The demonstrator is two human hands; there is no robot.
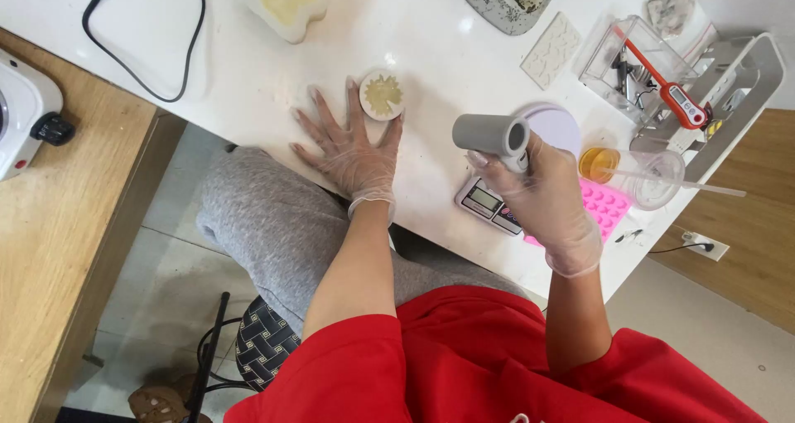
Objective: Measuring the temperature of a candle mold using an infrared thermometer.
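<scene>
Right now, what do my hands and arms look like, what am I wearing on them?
Both hands wear thin, clear disposable gloves that end in a rolled cuff at the wrist: the left hand and the right hand. Above the cuffs both forearms are bare. Loose red short sleeves cover the upper arms. No watch or jewellery shows.

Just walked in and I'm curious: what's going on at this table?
A seated person in clear gloves works at a white table. The left hand lies flat on the tabletop, its fingers against a small round mould with a pale leaf-patterned filling. The right hand holds a grey tube-shaped tool above a small digital scale. Nearby are a pink silicone mould, a cup of amber liquid and a red probe thermometer.
</scene>
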